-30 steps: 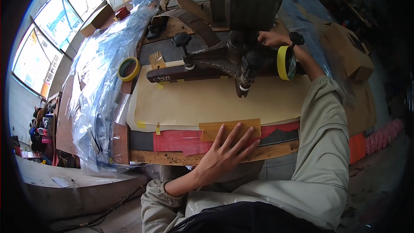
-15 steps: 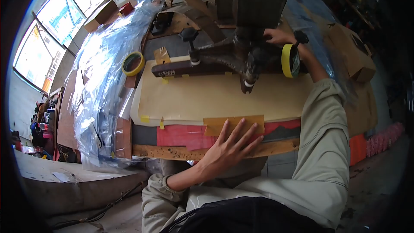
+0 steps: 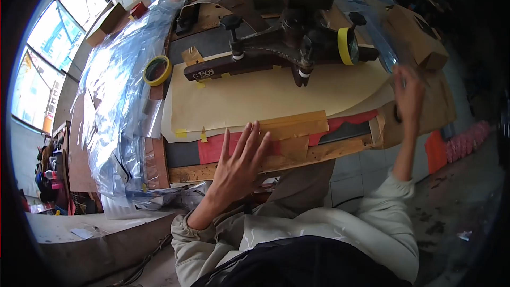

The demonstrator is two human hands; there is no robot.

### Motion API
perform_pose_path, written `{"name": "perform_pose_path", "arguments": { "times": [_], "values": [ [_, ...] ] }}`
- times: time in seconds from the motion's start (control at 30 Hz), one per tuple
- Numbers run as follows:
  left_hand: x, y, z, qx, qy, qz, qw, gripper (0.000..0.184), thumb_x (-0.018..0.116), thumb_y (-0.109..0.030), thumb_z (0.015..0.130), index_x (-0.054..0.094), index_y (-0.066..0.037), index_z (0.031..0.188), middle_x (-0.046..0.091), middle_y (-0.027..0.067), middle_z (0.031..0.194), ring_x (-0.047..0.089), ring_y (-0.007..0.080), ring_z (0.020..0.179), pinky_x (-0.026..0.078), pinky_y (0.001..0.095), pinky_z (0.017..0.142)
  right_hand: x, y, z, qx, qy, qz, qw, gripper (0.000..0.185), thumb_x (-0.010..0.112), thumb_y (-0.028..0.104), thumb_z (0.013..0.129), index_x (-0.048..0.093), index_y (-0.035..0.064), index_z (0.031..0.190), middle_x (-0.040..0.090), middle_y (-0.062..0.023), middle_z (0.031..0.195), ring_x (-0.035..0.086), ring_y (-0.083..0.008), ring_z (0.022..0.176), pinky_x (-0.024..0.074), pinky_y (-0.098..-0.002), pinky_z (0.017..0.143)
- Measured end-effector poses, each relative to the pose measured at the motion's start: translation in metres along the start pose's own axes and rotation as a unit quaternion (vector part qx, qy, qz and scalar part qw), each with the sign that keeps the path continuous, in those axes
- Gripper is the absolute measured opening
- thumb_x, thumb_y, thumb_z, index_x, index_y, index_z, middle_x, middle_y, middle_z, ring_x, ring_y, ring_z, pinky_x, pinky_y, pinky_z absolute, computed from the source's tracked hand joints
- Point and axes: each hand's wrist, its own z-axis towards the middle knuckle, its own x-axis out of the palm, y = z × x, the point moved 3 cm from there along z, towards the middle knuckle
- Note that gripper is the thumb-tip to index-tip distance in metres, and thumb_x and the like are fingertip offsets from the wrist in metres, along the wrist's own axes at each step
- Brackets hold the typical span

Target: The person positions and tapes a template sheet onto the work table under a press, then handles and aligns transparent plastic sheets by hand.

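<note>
While left grip (image 3: pixel 236 171) touches red strip (image 3: pixel 211 149), right grip (image 3: pixel 409 95) appears blurred.

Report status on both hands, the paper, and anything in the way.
Left hand open on red strip, by the tape. Right hand out to the right, blurred, grip unclear. Paper laid out, dark bar across its far side.

Two own hands: one left hand (image 3: pixel 238 160), one right hand (image 3: pixel 409 93). Two brown tape strips (image 3: pixel 303 122) along front edge. Cream paper sheets (image 3: pixel 255 98): at least two. Two small yellow tabs (image 3: pixel 203 137) on near paper edge. One metal fixture (image 3: pixel 292 21), one dark bar (image 3: pixel 249 67). Two yellow tape rolls (image 3: pixel 159 81). Two black knobs (image 3: pixel 230 22) clearly visible; any third too dark to tell. Two cardboard boxes (image 3: pixel 419 37). One pink bundle (image 3: pixel 467 141).
</note>
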Motion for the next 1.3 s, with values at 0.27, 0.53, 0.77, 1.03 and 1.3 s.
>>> {"name": "perform_pose_path", "arguments": {
  "times": [0.27,0.53,0.77,1.03,1.3],
  "values": [
    [0.009,-0.006,0.019,0.031,0.009,0.002,0.999,0.105,0.075,-0.022,0.057,0.022,-0.016,0.147,0.018,0.0186,0.151,0.015,0.0443,0.138,0.012,0.0722,0.102,0.058,0.139,-0.077,-0.101,0.056,0.069,0.991,0.034,0.060,0.028,0.087,0.061,-0.0025,0.101,0.061,-0.0155,0.108,0.054,-0.0302,0.110,0.0398,-0.0446,0.099],
    [0.017,-0.004,0.019,0.023,0.001,0.033,0.999,0.105,0.076,-0.020,0.056,0.024,-0.017,0.147,0.018,0.0175,0.151,0.017,0.0431,0.138,0.015,0.0707,0.103,0.052,0.083,-0.105,0.066,0.083,-0.128,0.986,0.059,0.046,0.046,0.093,0.054,-0.0080,0.116,0.054,-0.0241,0.123,0.048,-0.0321,0.121,0.0350,-0.0465,0.102],
    [0.016,-0.005,0.020,0.022,0.002,0.042,0.999,0.105,0.079,-0.032,0.057,0.025,-0.018,0.146,0.018,0.0169,0.151,0.018,0.0426,0.137,0.017,0.0706,0.102,0.049,0.069,-0.094,0.182,0.093,-0.190,0.960,0.060,0.043,0.046,0.095,0.055,-0.0090,0.114,0.057,-0.0216,0.118,0.050,-0.0303,0.118,0.0370,-0.0469,0.099],
    [0.002,-0.014,0.021,0.023,0.015,0.001,1.000,0.094,0.072,-0.049,0.067,0.030,-0.016,0.145,0.017,0.0200,0.151,0.017,0.0423,0.138,0.014,0.0710,0.102,0.031,0.028,-0.091,0.259,0.078,0.033,0.962,0.030,0.049,0.021,0.094,0.061,-0.0025,0.108,0.064,-0.0169,0.107,0.062,-0.0288,0.100,0.0483,-0.0351,0.083],
    [0.050,-0.143,0.118,0.271,-0.164,-0.051,0.947,0.058,0.055,-0.024,0.080,0.044,0.000,0.132,0.038,0.0196,0.139,0.036,0.0288,0.132,0.023,0.0572,0.107,0.026,-0.017,-0.108,0.235,0.058,0.211,0.947,0.023,0.047,0.000,0.089,0.063,-0.0032,0.106,0.065,-0.0141,0.113,0.062,-0.0234,0.105,0.0470,-0.0308,0.089]
  ]
}}
